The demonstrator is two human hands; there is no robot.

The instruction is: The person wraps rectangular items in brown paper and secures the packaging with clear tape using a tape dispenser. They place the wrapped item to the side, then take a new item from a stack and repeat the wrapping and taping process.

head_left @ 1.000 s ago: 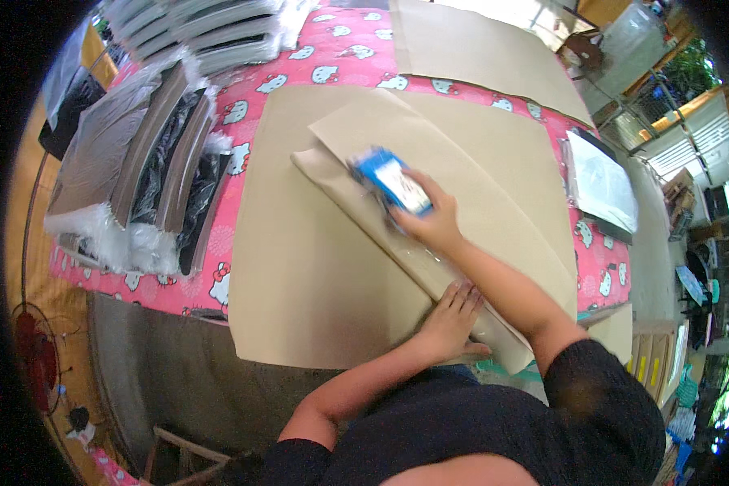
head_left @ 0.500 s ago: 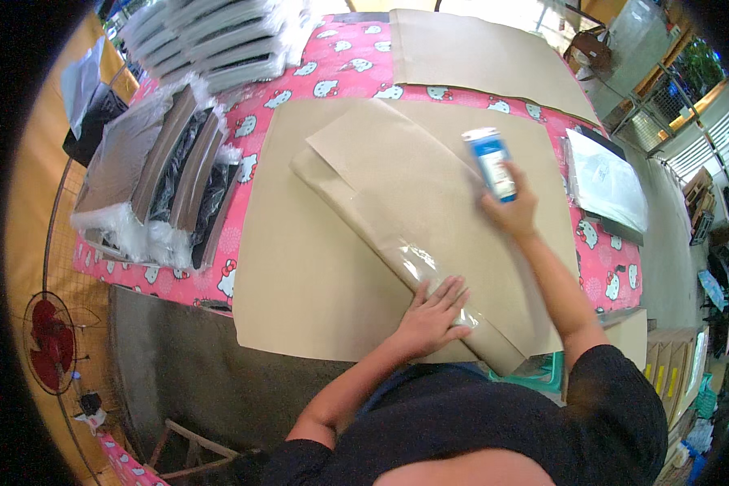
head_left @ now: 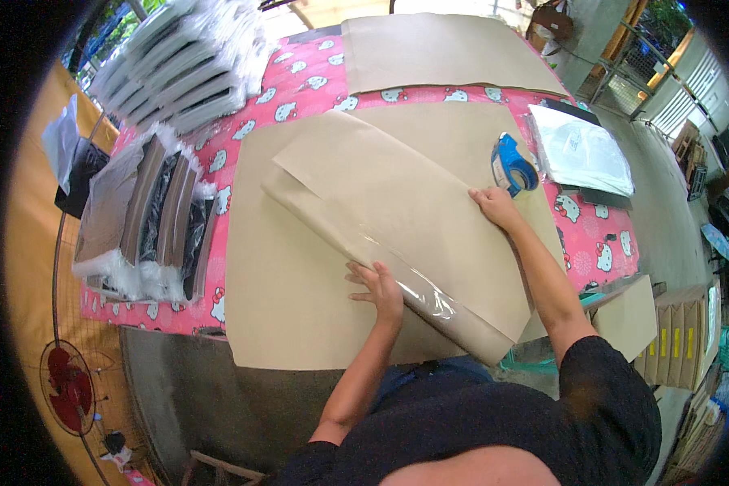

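A folded brown paper packet (head_left: 413, 219) lies slantwise on a larger flat sheet of brown paper (head_left: 292, 324). Shiny clear tape (head_left: 436, 301) runs along its near left fold. My left hand (head_left: 381, 293) rests at that fold with its fingers apart, some of them reaching past the edge. At the packet's far right edge, my right hand (head_left: 498, 209) has its fingers closed on the paper; its thumb is hard to make out. Just beyond that hand, a blue tape dispenser (head_left: 512, 166) sits on the flat sheet, not held.
Plastic-wrapped stacks of flat goods (head_left: 142, 219) stand on the left of the pink patterned tablecloth (head_left: 599, 243), with a taller stack (head_left: 178, 65) behind. More brown paper (head_left: 445, 53) lies at the back. White plastic packs (head_left: 583, 150) are at right. A red fan (head_left: 69, 389) stands lower left.
My right hand has put the tape dispenser down on the sheet and taken the packet's right edge. My left hand has moved up along the taped fold. The view has shifted slightly.
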